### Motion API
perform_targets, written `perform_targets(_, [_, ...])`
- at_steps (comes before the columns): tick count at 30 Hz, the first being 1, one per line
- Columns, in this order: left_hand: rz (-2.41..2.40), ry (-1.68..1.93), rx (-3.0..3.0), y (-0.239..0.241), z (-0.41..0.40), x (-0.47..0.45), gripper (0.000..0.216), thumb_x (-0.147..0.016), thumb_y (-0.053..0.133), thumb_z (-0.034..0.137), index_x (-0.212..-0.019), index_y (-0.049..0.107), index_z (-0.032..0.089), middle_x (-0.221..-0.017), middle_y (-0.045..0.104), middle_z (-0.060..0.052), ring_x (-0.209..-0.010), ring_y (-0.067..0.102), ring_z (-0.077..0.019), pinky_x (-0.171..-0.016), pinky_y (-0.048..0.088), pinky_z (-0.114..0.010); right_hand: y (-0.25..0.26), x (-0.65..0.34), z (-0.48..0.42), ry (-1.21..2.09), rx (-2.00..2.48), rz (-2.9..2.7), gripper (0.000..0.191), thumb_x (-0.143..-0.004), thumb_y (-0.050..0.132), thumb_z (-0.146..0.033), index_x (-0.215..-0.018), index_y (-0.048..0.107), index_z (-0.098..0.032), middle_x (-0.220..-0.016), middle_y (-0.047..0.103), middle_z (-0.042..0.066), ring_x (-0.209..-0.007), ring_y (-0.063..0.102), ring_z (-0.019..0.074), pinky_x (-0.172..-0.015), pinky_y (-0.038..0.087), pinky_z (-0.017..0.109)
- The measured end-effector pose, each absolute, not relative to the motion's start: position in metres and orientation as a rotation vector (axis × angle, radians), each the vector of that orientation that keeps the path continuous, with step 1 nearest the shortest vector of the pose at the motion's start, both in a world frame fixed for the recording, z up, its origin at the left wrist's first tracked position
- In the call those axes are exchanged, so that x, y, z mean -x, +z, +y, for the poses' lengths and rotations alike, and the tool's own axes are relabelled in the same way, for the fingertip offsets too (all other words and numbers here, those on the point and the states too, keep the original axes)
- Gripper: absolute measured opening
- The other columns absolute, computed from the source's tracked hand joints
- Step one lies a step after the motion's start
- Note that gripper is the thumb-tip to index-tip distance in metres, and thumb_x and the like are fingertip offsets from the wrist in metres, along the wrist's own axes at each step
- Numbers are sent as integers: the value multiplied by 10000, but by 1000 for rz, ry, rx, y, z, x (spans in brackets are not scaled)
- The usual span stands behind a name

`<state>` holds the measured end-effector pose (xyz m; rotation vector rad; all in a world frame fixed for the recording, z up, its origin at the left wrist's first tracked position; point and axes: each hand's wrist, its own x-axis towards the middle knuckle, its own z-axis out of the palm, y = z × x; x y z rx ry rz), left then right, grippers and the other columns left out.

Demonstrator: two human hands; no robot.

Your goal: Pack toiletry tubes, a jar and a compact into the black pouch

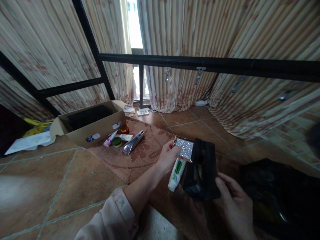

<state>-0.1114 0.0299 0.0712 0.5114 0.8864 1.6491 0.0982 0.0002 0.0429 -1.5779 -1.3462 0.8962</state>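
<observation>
My left hand [168,156] is closed around a glittery silver rectangular case [185,148], holding it at the mouth of a black pouch [201,171]. A white tube with green print [176,172] lies on the patterned mat just under that hand, against the pouch. My right hand [233,203] grips the pouch's lower right edge with thumb on top. Both hands are over a reddish floral mat [140,153] on the tiled floor.
An open cardboard box [100,128] sits at the mat's far left. Beside it lie a silver tube [132,142], a pink tube [110,138], a green-lidded jar [116,142] and an orange jar [124,128]. Black metal bars [200,63] and curtains stand behind. A dark bag [277,190] lies right.
</observation>
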Motion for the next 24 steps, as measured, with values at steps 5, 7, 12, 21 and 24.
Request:
perform_targets(5, [904, 1665, -534, 70, 31, 112, 173, -572, 691, 159, -730, 623, 138, -664, 645, -8, -593, 569, -121, -626, 439, -244, 42, -98, 0, 905, 1553, -1353, 505, -705, 647, -560, -1037, 686, -181, -986, 706, 66, -882, 645, 223, -695, 497, 274])
perform_targets(7, [903, 1673, -549, 69, 31, 113, 169, -576, 677, 152, -736, 629, 138, -667, 650, -8, -596, 567, -119, -621, 438, -238, 43, -97, 0, 918, 1562, -1336, 505, -702, 648, -565, -1029, 686, -183, -983, 707, 63, -879, 644, 220, -694, 500, 271])
perform_targets(12, [910, 1687, -575, 69, 31, 113, 179, -563, 667, 143, -738, 628, 140, -665, 651, -4, -603, 569, -122, -615, 434, -235, 46, -95, -1, 914, 1571, -1325, 506, -698, 648, -572, -1021, 686, -184, -972, 709, 56, -864, 644, 212, -695, 503, 266])
perform_targets(21, [933, 1644, -502, 68, 31, 114, 167, -540, 668, 145, -700, 619, 149, -627, 618, 14, -557, 532, -103, -584, 413, -225, 46, -95, -1, 909, 1543, -1337, 493, -706, 652, -553, -1027, 688, -180, -967, 712, 60, -837, 650, 211, -661, 508, 260])
perform_targets(24, [923, 1602, -443, 67, 31, 114, 173, -538, 674, 155, -704, 626, 142, -639, 625, 1, -558, 538, -107, -583, 416, -229, 45, -96, -1, 897, 1526, -1356, 482, -721, 644, -539, -1033, 686, -174, -985, 709, 67, -827, 650, 209, -650, 506, 259])
